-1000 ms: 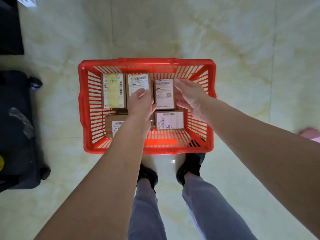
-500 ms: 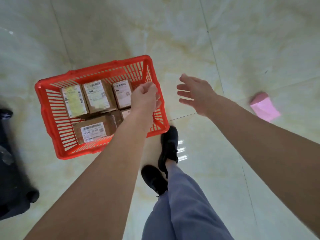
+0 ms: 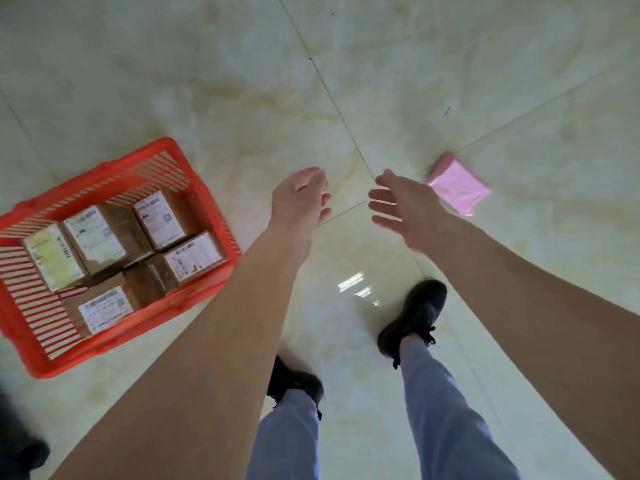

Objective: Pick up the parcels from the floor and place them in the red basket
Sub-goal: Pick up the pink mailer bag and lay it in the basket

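Left hand (image 3: 300, 199): I am holding it out over bare floor, fingers loosely curled, palm empty, touching nothing.
Right hand (image 3: 405, 211): I am spreading it wide, fingers apart, nothing in it; it is hovering just left of the pink parcel (image 3: 459, 188) without touching.
Pink parcel: lying flat on the pale tiled floor (image 3: 381, 81), far right of my hands, near a tile joint.
Red basket (image 3: 194, 174): sitting at the left, well apart from both hands, tilted in the view; five brown labelled boxes (image 3: 107, 237) are lying inside, packed close together.
Shoes (image 3: 414, 317): black, one near each forearm, light blue trouser legs below.
Open room: bare floor is stretching far and right of the parcel, and between basket and hands.
Change: half a second ago my left hand was over the basket's right rim; now it is clear of it, and the basket is sliding further left in view while the parcel is coming closer to my right hand.
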